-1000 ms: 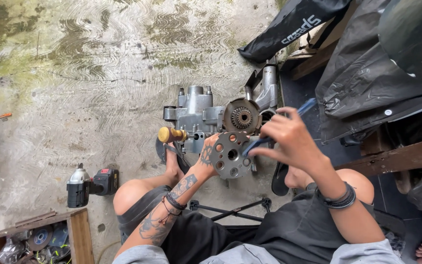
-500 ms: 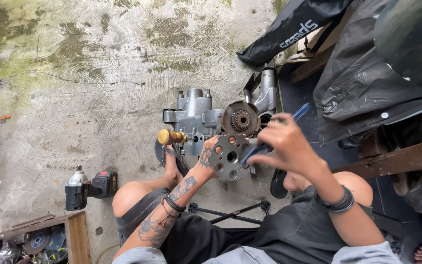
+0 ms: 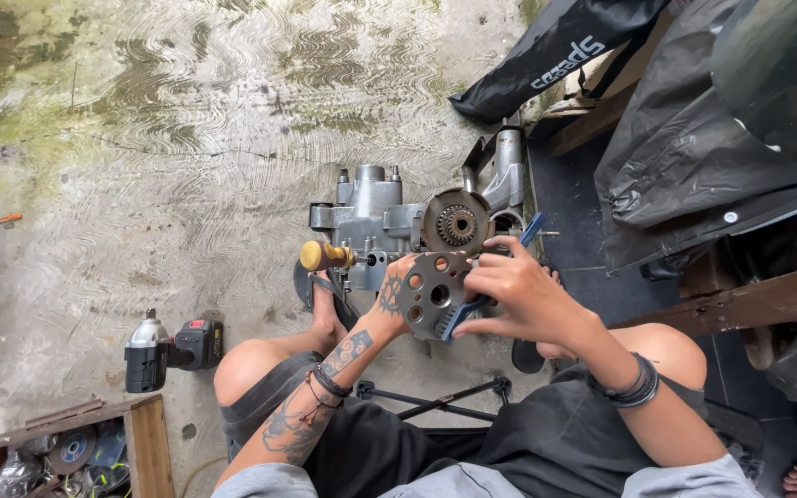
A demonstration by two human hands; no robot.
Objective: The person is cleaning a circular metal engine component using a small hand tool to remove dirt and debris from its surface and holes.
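My left hand (image 3: 397,293) grips a round metal plate with several holes (image 3: 433,293), a gear-like disc held upright in front of me. My right hand (image 3: 517,297) holds a blue brush (image 3: 458,316) whose end lies against the plate's lower right edge. Just beyond the plate, a grey engine case (image 3: 375,217) rests on the concrete floor, with a round toothed gear assembly (image 3: 456,223) on its right side. A tool with a yellow wooden handle (image 3: 323,255) sticks out from the case's near left side.
A black and red cordless impact driver (image 3: 170,350) lies on the floor at the left. A wooden box (image 3: 140,441) with discs stands at the bottom left. Black covers (image 3: 694,138) and wooden boards (image 3: 740,300) fill the right. A black cross wrench (image 3: 435,401) lies under my legs.
My right hand with the blue brush has moved down and left, from beside the gear assembly onto the plate's edge. The left hand keeps the plate in place.
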